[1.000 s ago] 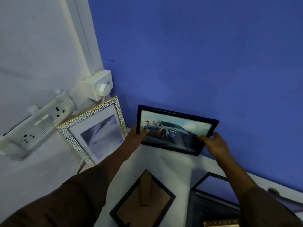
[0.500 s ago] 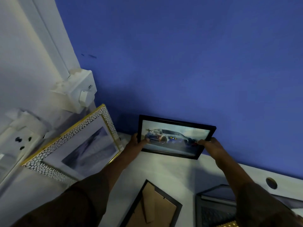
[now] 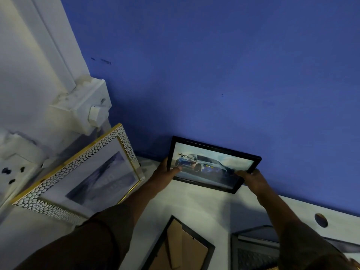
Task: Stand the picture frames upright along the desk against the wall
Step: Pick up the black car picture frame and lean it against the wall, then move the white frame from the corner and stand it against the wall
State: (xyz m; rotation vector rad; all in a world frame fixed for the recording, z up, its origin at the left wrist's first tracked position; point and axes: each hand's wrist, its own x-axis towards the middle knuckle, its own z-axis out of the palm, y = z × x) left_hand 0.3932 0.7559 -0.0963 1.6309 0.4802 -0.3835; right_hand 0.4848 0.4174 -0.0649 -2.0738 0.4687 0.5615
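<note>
Two hands: left hand [image 3: 167, 170] and right hand [image 3: 251, 178] pinch the car-photo frame [image 3: 212, 164] by its lower corners, steadying it.
Frame position: bottom edge on the white bench [image 3: 194, 203], top leaning toward the blue wall [image 3: 214, 75].

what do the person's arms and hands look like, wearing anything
Both arms wear dark brown long sleeves, the left sleeve and right sleeve pushed back so the forearms show bare. The left hand and right hand are bare: no gloves, rings, watch or bracelet visible. The light is dim, so fine details may be missed.
</note>
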